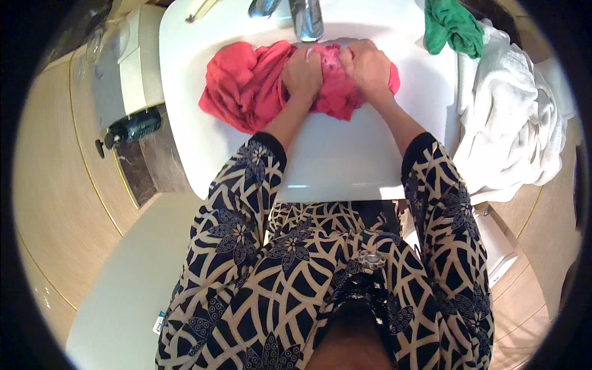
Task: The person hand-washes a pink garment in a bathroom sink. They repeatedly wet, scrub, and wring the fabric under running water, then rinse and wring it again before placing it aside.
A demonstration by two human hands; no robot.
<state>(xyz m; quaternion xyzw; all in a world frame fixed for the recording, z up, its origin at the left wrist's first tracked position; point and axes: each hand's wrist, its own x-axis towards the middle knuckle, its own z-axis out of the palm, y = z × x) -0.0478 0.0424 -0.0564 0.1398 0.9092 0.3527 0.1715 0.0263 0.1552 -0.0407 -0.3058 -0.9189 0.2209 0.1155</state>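
A bunched red cloth [246, 86] lies in the white sink [345, 154], below the metal faucet [306, 21]. My left hand [302, 75] is closed on the middle of it, fingers curled into the fabric. Close by on the right, my right hand [368, 68] grips another fold in a fist. Between the two fists, the stretch of cloth looks wet and pinkish with some froth. What kind of garment or towel it is, I cannot tell.
On the sink's right rim lies a green cloth [453, 28]. A white towel [509, 117] hangs heaped beside it. To the left, a dark bottle [134, 126] lies near a pale box [132, 74]. A thin stick-like item [201, 9] rests at the back left rim.
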